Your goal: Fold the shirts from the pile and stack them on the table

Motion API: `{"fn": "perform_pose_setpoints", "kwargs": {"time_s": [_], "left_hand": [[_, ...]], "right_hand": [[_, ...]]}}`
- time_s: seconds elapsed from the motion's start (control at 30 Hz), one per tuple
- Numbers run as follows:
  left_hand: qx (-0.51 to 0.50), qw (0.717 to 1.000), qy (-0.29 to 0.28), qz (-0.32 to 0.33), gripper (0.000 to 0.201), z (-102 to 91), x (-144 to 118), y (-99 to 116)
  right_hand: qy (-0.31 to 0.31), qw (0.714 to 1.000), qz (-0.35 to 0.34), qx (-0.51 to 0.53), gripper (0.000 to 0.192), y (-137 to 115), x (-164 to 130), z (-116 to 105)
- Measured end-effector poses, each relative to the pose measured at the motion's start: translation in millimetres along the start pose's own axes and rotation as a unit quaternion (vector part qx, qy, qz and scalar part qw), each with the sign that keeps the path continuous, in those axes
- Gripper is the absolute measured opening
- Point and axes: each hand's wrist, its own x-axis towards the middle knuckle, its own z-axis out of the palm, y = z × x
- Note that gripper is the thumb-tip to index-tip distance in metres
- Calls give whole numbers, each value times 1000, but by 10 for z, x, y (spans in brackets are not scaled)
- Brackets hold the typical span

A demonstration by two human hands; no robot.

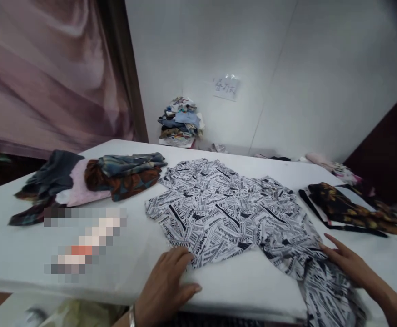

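— Where is the newsprint-patterned garment [239,213]?

— Spread flat across the middle of the white surface [21,254], with its near right part trailing over the front edge.

— And the left hand [166,284]?

— It rests palm down at the front edge of the surface, fingers spread. Its fingertips touch the near hem of the garment; the grip is open, closed on nothing.

— The right hand [346,261]?

— Lying flat on the garment's right part, near where the cloth goes over the edge. Fingers stretched out and pointing left, pressing on the fabric, no pinch or fold taken up. That grip is open too.

— What lies around it?

— To the left, a heap of folded clothes [89,181]: dark grey, pink, and a rust-and-blue print, just beside the garment's far left corner. To the right, a dark floral cloth [351,209] lies near the garment but apart from it. A blurred patch sits on the surface left of the left hand; I cannot tell what is under it.

— And further back?

— A stack of mixed fabrics [181,122] stands against the white wall, with a paper note [226,87] stuck up just to its right. A mauve curtain [48,72] hangs at the left.
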Motion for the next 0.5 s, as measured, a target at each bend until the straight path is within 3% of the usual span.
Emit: {"fn": "perform_pose_setpoints", "kwargs": {"time_s": [0.13,0.2,0.27,0.37,0.5], "left_hand": [[20,1000,5,19,21,67,7,-31],[17,999,22,39,15,79,83,-80],[4,996,60,65,18,65,143,-128],[-24,992,104,73,23,-47,158,-203],[-46,996,81,14,28,-299,18,-331]], "right_hand": [[-52,998,-37,24,89,36,-399,-32],[-39,996,-75,-11,75,43,-522,0],[-43,995,-89,-10,49,42,-619,17],[-67,986,-51,144,32,44,-786,-47],[-7,908,-11,419,29,114,-1062,-235]]}}
